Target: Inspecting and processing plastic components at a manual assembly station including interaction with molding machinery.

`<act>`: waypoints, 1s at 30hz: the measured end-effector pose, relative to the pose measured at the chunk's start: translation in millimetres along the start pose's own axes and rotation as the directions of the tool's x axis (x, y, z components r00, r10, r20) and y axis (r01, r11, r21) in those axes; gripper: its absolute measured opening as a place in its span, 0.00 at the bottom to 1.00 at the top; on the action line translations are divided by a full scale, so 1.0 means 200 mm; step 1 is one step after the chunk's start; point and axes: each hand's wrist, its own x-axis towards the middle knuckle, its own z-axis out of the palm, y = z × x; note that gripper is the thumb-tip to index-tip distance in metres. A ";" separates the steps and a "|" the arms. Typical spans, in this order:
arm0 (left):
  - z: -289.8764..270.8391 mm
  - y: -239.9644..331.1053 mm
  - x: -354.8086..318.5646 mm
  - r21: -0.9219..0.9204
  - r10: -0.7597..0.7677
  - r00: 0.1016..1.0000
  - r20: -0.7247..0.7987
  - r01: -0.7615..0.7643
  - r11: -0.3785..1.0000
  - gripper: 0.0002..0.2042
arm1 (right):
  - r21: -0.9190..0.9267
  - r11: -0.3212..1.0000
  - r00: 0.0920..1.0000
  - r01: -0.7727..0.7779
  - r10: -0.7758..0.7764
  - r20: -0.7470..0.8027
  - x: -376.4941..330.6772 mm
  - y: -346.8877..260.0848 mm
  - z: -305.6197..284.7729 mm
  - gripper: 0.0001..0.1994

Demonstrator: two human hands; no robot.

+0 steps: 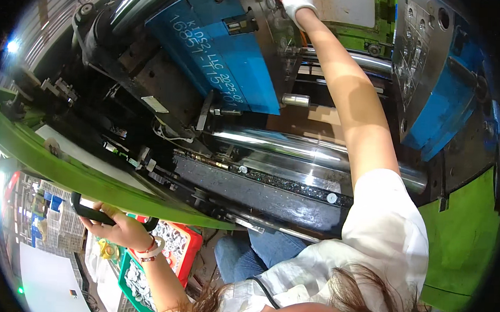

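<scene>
My left hand (118,227), with bracelets at its wrist, is wrapped round a black handle (94,213) on the green machine door (109,189). My right arm stretches far up between two mould halves. At the top edge my right hand (297,3), in a white glove with bare fingertips, is curled against the face of the left mould half (266,28). What its fingers pinch there is too small to make out. The left half has a blue block (210,54) with handwriting behind it. Across the gap stands the right mould half (413,57), with cavities in its metal face.
Thick shiny tie bars (284,146) cross the machine below my right arm. A guide pin (296,100) juts from the left mould half. Outside the door are a red crate (189,248) and a green crate (130,279) with small parts, beside a white table top (49,275).
</scene>
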 end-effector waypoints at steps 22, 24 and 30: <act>-0.07 -0.18 -0.11 -0.211 0.121 0.992 -0.024 -0.123 0.970 0.28 | 0.249 0.963 0.995 -0.104 0.099 0.032 -0.85 -0.56 -0.43 0.11; -0.24 -0.21 -0.27 -0.385 0.060 0.974 0.218 0.030 0.922 0.35 | 0.403 0.900 0.986 -0.168 0.150 0.075 -1.08 -0.85 -0.59 0.10; -0.85 -0.58 -0.77 0.232 -0.222 0.861 0.457 0.125 0.965 0.18 | 0.755 0.448 0.655 -0.478 -0.390 0.647 -1.61 -1.60 -0.73 0.08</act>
